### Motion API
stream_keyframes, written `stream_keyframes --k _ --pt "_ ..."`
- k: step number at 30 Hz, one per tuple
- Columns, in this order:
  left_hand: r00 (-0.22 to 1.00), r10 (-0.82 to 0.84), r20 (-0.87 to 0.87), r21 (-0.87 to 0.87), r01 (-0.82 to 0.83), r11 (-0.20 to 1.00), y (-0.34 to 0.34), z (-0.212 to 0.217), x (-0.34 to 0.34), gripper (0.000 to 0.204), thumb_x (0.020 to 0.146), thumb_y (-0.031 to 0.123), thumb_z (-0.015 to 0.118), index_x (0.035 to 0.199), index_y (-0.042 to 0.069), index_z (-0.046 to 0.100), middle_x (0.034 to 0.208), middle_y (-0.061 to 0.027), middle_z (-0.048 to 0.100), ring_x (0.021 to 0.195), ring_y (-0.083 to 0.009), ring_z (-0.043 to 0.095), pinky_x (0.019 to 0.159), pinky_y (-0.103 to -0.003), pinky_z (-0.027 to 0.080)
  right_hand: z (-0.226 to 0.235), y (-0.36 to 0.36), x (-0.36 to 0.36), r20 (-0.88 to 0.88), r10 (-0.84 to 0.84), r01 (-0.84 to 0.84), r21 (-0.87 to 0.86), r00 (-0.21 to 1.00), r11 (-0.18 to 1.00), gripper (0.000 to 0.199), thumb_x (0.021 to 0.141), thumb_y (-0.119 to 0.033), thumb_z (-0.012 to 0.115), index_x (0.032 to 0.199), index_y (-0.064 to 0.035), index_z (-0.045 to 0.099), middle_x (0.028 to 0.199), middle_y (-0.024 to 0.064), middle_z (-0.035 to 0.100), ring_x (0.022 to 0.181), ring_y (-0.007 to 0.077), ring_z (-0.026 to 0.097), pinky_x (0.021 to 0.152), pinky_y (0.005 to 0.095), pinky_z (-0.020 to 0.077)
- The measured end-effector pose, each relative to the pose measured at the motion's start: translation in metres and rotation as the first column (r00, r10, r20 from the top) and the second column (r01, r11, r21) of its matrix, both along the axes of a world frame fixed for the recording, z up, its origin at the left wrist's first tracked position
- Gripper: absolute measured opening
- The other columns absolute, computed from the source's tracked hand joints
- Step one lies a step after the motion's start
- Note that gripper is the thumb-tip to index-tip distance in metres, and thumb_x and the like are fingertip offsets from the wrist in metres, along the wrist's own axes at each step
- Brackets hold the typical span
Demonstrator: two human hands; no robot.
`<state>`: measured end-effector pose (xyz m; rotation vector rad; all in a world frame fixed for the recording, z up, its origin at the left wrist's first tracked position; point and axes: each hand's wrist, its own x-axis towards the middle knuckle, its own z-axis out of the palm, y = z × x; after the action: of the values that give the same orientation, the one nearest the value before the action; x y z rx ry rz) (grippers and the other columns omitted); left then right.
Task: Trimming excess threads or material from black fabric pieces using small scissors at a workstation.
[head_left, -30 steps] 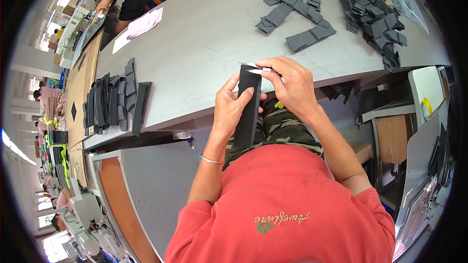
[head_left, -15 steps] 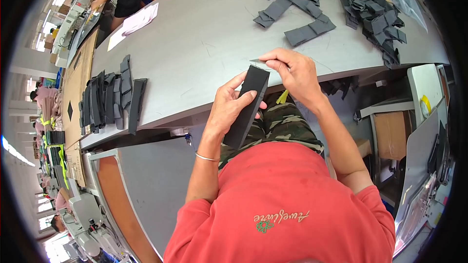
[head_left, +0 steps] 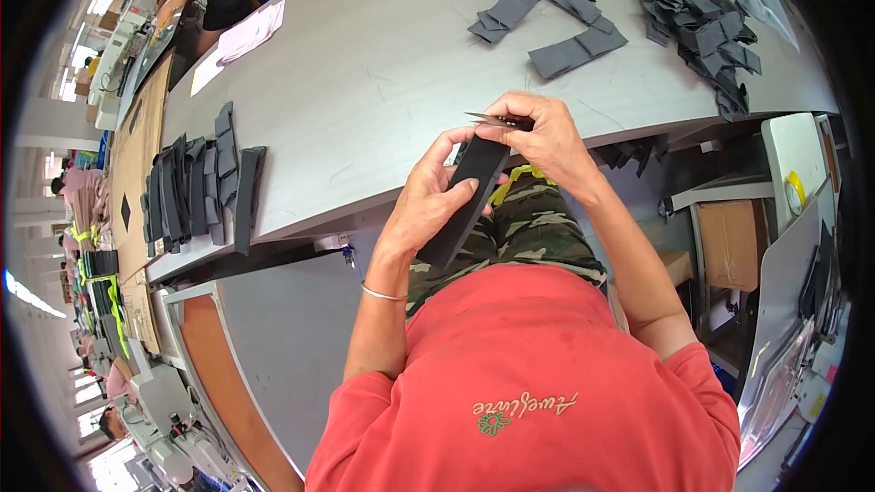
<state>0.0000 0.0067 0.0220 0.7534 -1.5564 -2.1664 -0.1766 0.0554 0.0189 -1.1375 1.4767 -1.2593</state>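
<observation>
Single head-worn fisheye view, looking steeply down from above the wearer's chest and lap, hands close below the lens, facing the desk (head_left: 383,82) near edge, far edge bending toward the rim

Matt dark cloth against a smooth grey bench

The long dark strip (head_left: 465,205) held in the left hand (head_left: 428,205) looks like matt woven cloth or webbing, flat and without shine. The small snips (head_left: 497,118) pinched in the right hand (head_left: 547,141) are bright metal and glint at the blades. The bench (head_left: 383,82) has a smooth, pale grey laminate top with a faint sheen and a few fine scratches. The pile of cut pieces (head_left: 693,9) and the stacked strips (head_left: 196,187) share that dull charcoal cloth look. The sheets of paper (head_left: 241,36) are plain and matt. A thin metal bangle (head_left: 383,292) shines on the left wrist.
</observation>
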Motion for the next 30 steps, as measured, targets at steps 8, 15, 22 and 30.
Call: stream_keyframes --k 8,15,22,30 --pt "0.932 0.31 0.186 -0.176 -0.279 0.944 -0.005 -0.021 -0.005 0.025 0.089 -0.002 0.053 0.109 0.008 0.041 0.082 -0.0145 0.067 0.063 -0.0162 0.065 0.05 -0.028 0.052 0.007 0.013 0.027 -0.324 -0.159 0.033 -0.362 0.933 0.932 0.009 0.07 0.005 0.062 0.075 -0.0018 0.062 0.076 0.0065 0.057 0.058 0.0194 0.056 0.051 0.0325 0.0438" --pt "0.9 0.385 -0.202 0.426 -0.273 0.862 -0.017 -0.023 -0.002 0.019 0.087 0.0 0.055 0.096 0.01 0.042 0.091 -0.0095 0.062 0.078 -0.012 0.06 0.067 -0.026 0.052 -0.024 0.02 0.04 -0.33 -0.285 0.087 -0.506 0.9 0.858 0.032 0.061 0.013 0.06 0.085 -0.0075 0.07 0.077 0.0053 0.055 0.059 0.0158 0.051 0.05 0.0264 0.0396" --pt "0.91 0.393 -0.133 0.231 -0.357 0.905 -0.011 -0.022 -0.005 0.028 0.088 0.005 0.062 0.104 0.009 0.039 0.095 -0.0095 0.061 0.083 -0.0114 0.059 0.072 -0.026 0.05 -0.026 0.017 0.039 -0.334 -0.258 0.078 -0.469 0.906 0.88 0.026 0.063 0.011 0.062 0.083 -0.0048 0.067 0.08 0.0055 0.057 0.059 0.0173 0.056 0.051 0.0276 0.0447" --pt "0.941 0.314 -0.126 0.098 -0.303 0.948 -0.013 -0.02 -0.009 0.04 0.084 -0.007 0.057 0.109 0.012 0.031 0.099 -0.0116 0.058 0.086 -0.0132 0.059 0.072 -0.026 0.051 -0.009 -0.006 0.01 -0.376 -0.163 0.041 -0.312 0.912 0.949 0.023 0.074 -0.01 0.074 0.096 -0.0057 0.066 0.079 0.0062 0.057 0.075 0.0189 0.058 0.063 0.0318 0.0452"
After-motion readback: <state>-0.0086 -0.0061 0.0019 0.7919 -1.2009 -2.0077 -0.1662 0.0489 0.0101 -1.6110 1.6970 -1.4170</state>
